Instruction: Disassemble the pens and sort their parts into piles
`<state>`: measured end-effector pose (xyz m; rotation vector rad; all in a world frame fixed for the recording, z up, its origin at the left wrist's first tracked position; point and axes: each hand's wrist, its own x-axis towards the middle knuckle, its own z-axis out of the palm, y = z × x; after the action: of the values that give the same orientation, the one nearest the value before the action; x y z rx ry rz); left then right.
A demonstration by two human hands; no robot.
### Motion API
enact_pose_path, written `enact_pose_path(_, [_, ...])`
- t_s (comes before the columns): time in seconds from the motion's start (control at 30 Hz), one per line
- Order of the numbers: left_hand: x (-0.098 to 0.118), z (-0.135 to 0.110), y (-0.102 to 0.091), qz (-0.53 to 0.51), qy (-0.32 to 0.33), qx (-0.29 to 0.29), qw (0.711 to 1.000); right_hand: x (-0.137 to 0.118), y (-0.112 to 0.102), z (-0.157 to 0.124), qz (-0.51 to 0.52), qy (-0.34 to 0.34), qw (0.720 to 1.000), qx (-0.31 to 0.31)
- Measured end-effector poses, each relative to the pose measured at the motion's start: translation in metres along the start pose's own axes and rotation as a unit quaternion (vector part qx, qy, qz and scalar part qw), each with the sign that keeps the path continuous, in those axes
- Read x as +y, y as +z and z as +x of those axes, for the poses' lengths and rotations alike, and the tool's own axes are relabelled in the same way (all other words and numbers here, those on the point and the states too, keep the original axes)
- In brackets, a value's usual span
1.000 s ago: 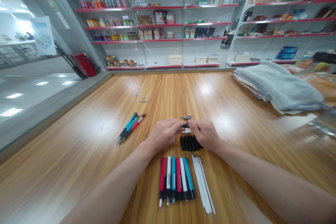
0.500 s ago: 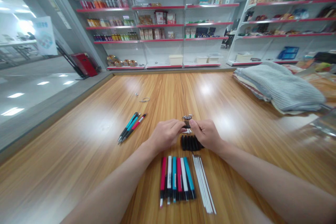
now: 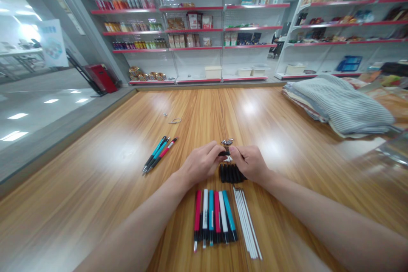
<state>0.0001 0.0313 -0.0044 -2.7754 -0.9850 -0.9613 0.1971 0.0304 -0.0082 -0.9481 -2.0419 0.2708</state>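
My left hand (image 3: 204, 160) and my right hand (image 3: 251, 162) meet above the table, fingers closed on a small black pen part (image 3: 224, 153) that looks like a grip sleeve. Most of it is hidden by the fingers. Just below lies a row of several black pen grips (image 3: 231, 173), partly covered by my right hand. Small shiny metal pieces (image 3: 227, 141) sit beyond the hands, with little white parts (image 3: 228, 159) between. Nearer me are several pink, white and blue pen barrels (image 3: 211, 212) side by side, and to their right several thin white refills (image 3: 247, 223).
Three pens (image 3: 159, 155), two blue and one pink, lie together at the left on the wooden table (image 3: 105, 204). Past them is a thin ring-shaped piece (image 3: 175, 121). Folded striped cloth (image 3: 347, 102) is piled at the right. Stocked shelves (image 3: 194, 29) stand behind the table.
Both hands stay nearly in place. The fingers of my left hand have shifted slightly upward, and a bit more of the black pen part shows between the hands.
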Motion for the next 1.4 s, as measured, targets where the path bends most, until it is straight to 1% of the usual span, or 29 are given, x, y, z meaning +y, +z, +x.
enact_pose_path(0.27, [0.0023, -0.0029, 0.0023, 0.039, 0.023, 0.014, 0.999, -0.0040, -0.0007, -0.0002, 0.000, -0.013, 1.000, -0.011])
enact_pose_path(0.43, [0.0048, -0.0023, 0.0033, 0.052, 0.031, 0.018, 0.998, -0.0068, -0.0019, -0.0013, -0.018, -0.051, 0.998, -0.011])
enact_pose_path(0.57, [0.0045, -0.0014, 0.0026, 0.055, 0.031, 0.011, 0.998, -0.0039, -0.0019, -0.0028, -0.045, -0.075, 0.996, -0.006])
enact_pose_path(0.67, [0.0033, -0.0008, 0.0008, 0.033, 0.027, 0.003, 0.999, -0.0005, -0.0011, -0.0028, -0.054, -0.071, 0.996, -0.004])
enact_pose_path(0.83, [0.0025, -0.0009, -0.0006, -0.014, -0.005, 0.024, 1.000, 0.0016, -0.0002, -0.0018, -0.064, -0.061, 0.996, 0.004])
enact_pose_path(1.1, [-0.0007, -0.0011, 0.0021, -0.003, 0.037, 0.018, 0.999, -0.0003, -0.0006, -0.0021, -0.063, -0.054, 0.997, -0.002])
enact_pose_path(1.27, [-0.0020, -0.0014, 0.0023, -0.020, 0.037, 0.011, 0.999, -0.0028, -0.0025, -0.0010, -0.048, -0.036, 0.998, -0.025])
enact_pose_path(1.4, [-0.0007, -0.0015, 0.0029, -0.022, 0.031, 0.019, 0.999, -0.0038, -0.0047, -0.0004, -0.052, -0.040, 0.997, -0.027])
